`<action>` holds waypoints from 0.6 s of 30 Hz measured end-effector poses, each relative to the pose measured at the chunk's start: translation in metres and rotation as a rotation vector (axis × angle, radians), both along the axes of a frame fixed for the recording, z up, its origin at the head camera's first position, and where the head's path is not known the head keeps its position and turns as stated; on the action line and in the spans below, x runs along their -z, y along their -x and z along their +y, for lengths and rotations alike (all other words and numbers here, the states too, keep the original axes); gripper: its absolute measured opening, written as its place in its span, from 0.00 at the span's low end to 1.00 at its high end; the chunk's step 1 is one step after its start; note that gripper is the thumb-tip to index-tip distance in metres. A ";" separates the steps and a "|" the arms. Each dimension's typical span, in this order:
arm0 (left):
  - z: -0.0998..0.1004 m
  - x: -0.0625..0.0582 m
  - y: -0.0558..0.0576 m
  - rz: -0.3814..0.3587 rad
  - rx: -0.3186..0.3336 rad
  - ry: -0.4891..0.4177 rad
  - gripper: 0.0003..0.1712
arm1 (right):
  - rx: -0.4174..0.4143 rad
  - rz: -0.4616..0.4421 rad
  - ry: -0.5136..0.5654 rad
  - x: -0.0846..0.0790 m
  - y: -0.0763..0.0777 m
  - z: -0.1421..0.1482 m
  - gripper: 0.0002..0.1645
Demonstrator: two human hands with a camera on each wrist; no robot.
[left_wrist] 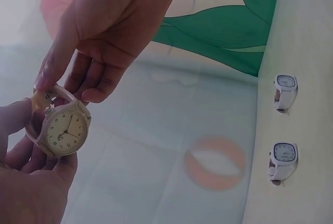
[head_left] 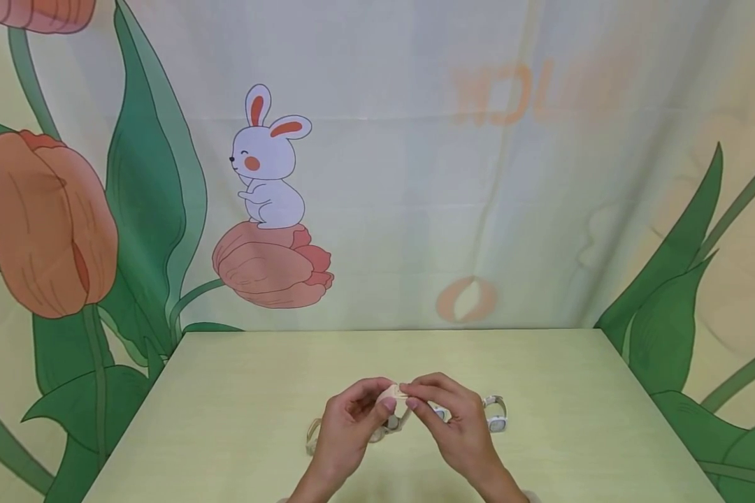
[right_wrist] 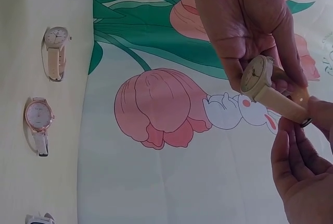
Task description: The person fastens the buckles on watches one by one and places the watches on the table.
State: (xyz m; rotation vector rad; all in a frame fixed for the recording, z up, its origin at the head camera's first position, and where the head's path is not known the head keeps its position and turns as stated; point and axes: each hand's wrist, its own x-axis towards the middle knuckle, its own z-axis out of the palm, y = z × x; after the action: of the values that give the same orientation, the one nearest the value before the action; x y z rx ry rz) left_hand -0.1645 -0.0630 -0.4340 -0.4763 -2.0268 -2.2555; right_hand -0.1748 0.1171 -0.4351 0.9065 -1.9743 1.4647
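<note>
Both hands hold a cream wristwatch [head_left: 395, 392] up in front of the body, over the table. My left hand [head_left: 346, 426] grips the strap from the left, thumb on the band. From the other side my right hand [head_left: 459, 416] pinches the strap end with thumb and fingertips. The round pale dial [left_wrist: 65, 131] with dark numerals faces the left wrist camera. In the right wrist view, the strap [right_wrist: 281, 103] makes a loop and a dark buckle edge shows at the right fingertips. Fingers hide part of the band.
On the table [head_left: 239, 391] stand more watches in a row: a beige round one [right_wrist: 55, 39], a rose-gold-rimmed one [right_wrist: 39, 115] with a white strap, and two white square-faced ones [left_wrist: 284, 153]. A printed curtain [head_left: 384, 175] with tulips and a rabbit hangs behind.
</note>
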 end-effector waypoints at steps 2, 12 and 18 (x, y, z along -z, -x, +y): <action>0.000 0.000 0.000 -0.008 -0.009 0.003 0.11 | -0.007 -0.058 0.012 0.000 -0.001 0.000 0.17; 0.002 -0.001 -0.001 -0.049 -0.023 -0.004 0.11 | -0.080 -0.091 0.099 -0.001 -0.003 0.001 0.16; 0.002 -0.001 -0.001 -0.037 -0.013 0.002 0.12 | -0.059 0.004 0.048 0.001 0.001 0.002 0.17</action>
State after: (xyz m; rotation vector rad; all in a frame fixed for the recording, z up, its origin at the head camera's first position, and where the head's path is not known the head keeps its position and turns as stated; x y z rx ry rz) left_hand -0.1639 -0.0611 -0.4332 -0.4232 -2.0434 -2.2714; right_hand -0.1760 0.1193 -0.4359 0.9531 -1.9156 1.5350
